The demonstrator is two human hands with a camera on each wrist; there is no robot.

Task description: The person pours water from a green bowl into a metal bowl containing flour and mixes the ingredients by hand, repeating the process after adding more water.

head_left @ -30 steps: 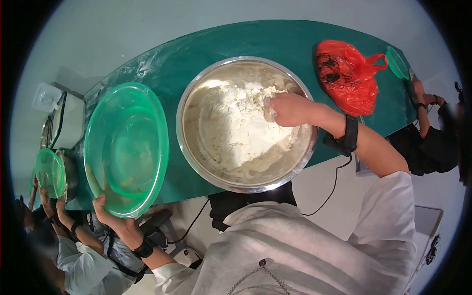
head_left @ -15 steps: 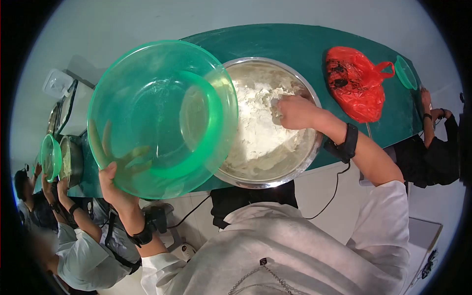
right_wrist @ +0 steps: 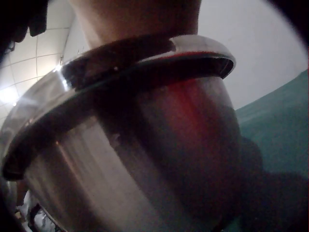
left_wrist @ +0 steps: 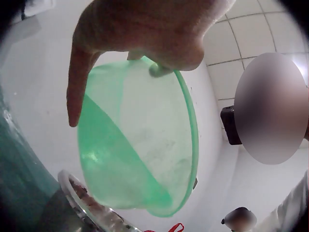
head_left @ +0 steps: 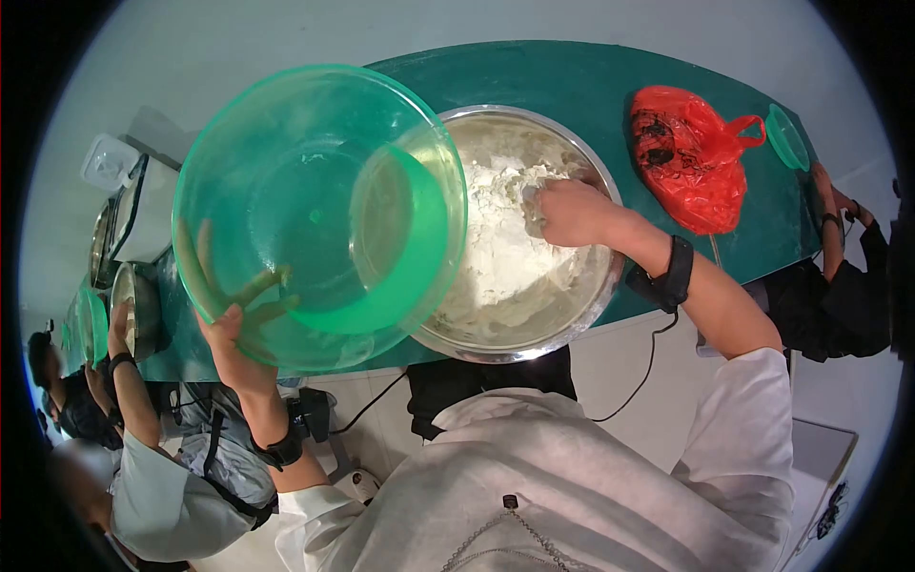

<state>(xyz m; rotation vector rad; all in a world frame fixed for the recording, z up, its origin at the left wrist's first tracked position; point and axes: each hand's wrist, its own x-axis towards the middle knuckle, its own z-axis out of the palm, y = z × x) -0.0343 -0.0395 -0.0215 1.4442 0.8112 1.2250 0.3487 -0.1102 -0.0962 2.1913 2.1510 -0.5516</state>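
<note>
My left hand (head_left: 236,348) grips a large translucent green basin (head_left: 257,162) by its near left rim, fingers spread behind the wall and showing through it. The basin is tilted and overlaps the left part of a wide steel bowl (head_left: 602,181). White flour (head_left: 500,250), clumpy in places, fills the bottom of that bowl. Inside it, my right hand (head_left: 577,214) reaches into the flour at the right side; its fingertips are floury and partly hidden. In the left wrist view the green basin (left_wrist: 145,140) hangs below the hand. The steel bowl's outer wall (right_wrist: 120,169) hides my right hand in the right wrist view.
A red plastic bag (head_left: 688,157) lies on the green table (head_left: 534,71) right of the bowl, with a small green basin (head_left: 786,138) beyond it. At left are a white box (head_left: 148,214), a steel pot (head_left: 141,315) and other people's arms. Another person stands at far right.
My left hand has swung the green basin up and right, from beside the steel bowl to over its left part, tilting it. My right hand stays in the flour.
</note>
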